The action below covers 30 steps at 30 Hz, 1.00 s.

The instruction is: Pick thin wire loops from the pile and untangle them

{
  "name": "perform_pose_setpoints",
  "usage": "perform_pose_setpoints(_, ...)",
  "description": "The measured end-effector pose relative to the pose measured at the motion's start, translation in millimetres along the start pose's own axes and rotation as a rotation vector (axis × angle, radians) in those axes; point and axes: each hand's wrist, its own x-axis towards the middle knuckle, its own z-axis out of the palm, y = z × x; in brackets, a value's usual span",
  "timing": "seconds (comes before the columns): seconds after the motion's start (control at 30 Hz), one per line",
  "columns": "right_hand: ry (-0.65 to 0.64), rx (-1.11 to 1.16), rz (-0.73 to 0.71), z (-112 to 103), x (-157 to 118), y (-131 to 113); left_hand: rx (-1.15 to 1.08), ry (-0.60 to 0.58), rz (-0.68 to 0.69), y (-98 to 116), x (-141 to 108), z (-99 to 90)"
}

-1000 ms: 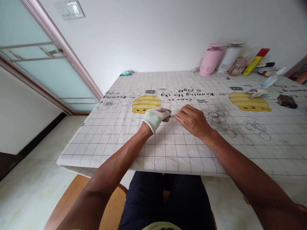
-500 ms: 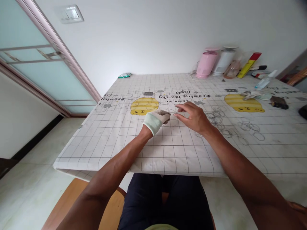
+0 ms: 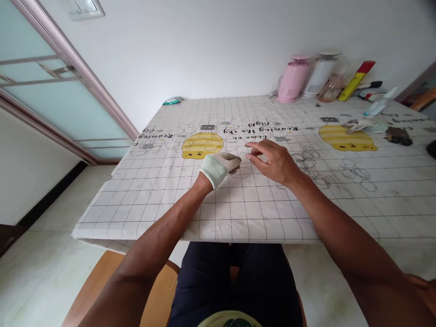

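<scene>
My left hand [image 3: 223, 165] wears a pale, thin glove with a light green cuff. Its fingertips are pinched together just above the table, and whatever they hold is too small to make out. Facing it from the right, my bare right hand [image 3: 272, 159] has its thumb and forefinger apart, with nothing visible between them. Thin dark wire-like loops [image 3: 304, 159] lie in a tangle just right of my right hand. More loose loops [image 3: 354, 171] are spread farther right. Faint thin loops [image 3: 206, 141] also lie beyond my left hand, over a yellow printed figure.
A checked tablecloth [image 3: 153, 190] covers the table. Along the back right stand a pink cylinder-shaped device [image 3: 293, 81], a white one [image 3: 320, 75], a clear bottle [image 3: 329, 88] and a yellow-red box [image 3: 357, 81]. A crumpled glove [image 3: 366, 126] and a dark block [image 3: 398, 136] lie at right.
The view has tilted and shifted slightly. Both hands stay nearly in place, the left still pinched and the right still spread near it.
</scene>
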Motion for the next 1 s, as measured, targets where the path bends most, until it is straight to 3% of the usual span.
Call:
perform_pose_setpoints(0.1, 0.060, 0.028, 0.073, -2.6, 0.6, -1.7, -0.097, 0.063, -0.007, -4.1, 5.3, -2.9)
perform_pose_setpoints(0.37, -0.125, -0.183, -0.066, 12.7, -4.3, -10.1, -0.276, 0.170, -0.026, 2.4, 2.8, -7.8)
perform_pose_setpoints(0.53, -0.037, -0.278, -0.009, 20.3, -5.2, -14.5, -0.370, 0.152, -0.029, 2.2, 4.6, -4.8)
perform_pose_setpoints(0.73, -0.003, -0.417, -0.148, 24.9, -3.2, -16.8, -0.388, 0.164, -0.010, 5.9, -2.4, -1.8)
perform_pose_setpoints(1.0, 0.036, -0.464, -0.166, 29.6, -1.2, -22.2, -0.489, 0.094, -0.042, 9.0, -4.7, 0.8)
